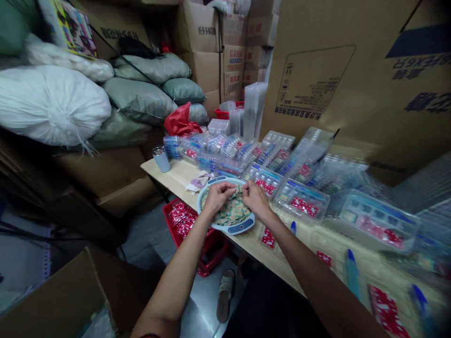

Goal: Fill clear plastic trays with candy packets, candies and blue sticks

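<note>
Both hands are over a light blue basin (239,229) filled with small tan and green flat pieces (230,212). My left hand (219,196) is above the basin's left half, thumb and forefinger pinched together. On the right side, my right hand (254,197) makes a similar pinch near the rim. Whatever lies between the fingertips is too small to make out. To the right, clear plastic trays (301,199) hold red patterned packets and blue pen-like items. A red packet (268,237) lies on the table just below my right wrist.
A red crate (172,225) of red packets stands below the table's left edge. A grey-blue cup (161,159) is on the wooden table (176,177). Stacked clear trays (225,162) line the back. Sacks (141,101) and cardboard boxes (202,47) are piled behind.
</note>
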The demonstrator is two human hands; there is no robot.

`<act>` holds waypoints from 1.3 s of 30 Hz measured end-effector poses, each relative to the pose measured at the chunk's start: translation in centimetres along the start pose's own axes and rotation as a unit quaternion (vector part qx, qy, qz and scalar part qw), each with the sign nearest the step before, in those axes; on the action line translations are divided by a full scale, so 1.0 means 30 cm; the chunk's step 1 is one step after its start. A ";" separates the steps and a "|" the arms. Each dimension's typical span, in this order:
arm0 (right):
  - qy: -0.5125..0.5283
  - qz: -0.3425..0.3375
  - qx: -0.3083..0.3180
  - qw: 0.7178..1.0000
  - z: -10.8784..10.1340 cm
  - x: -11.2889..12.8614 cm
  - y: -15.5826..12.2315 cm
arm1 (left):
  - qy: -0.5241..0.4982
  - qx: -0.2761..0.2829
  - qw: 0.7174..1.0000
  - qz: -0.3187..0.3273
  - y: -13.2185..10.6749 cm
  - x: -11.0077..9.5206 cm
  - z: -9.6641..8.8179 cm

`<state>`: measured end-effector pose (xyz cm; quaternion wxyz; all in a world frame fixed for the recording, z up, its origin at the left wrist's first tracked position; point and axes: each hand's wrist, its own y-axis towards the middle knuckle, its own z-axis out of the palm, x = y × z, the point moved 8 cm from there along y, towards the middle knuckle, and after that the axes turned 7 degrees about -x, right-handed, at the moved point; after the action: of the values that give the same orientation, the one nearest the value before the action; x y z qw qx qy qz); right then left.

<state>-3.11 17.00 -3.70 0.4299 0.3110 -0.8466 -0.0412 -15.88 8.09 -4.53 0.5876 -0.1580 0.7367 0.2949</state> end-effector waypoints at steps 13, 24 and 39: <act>0.142 0.030 0.036 0.989 0.057 -0.020 0.011 | -0.100 -0.006 0.993 -0.069 0.002 0.023 0.001; 0.184 0.027 0.062 0.981 0.083 0.024 -0.008 | -0.140 -0.059 0.988 -0.015 0.014 -0.015 -0.033; 0.127 0.058 0.003 0.990 -0.015 -0.030 0.031 | 0.313 -0.082 0.946 0.032 -0.018 -0.011 -0.028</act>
<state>-2.83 18.34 -3.74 0.5343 0.2652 -0.8022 0.0262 -16.13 7.11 -4.23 0.3031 -0.2660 0.8615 0.3086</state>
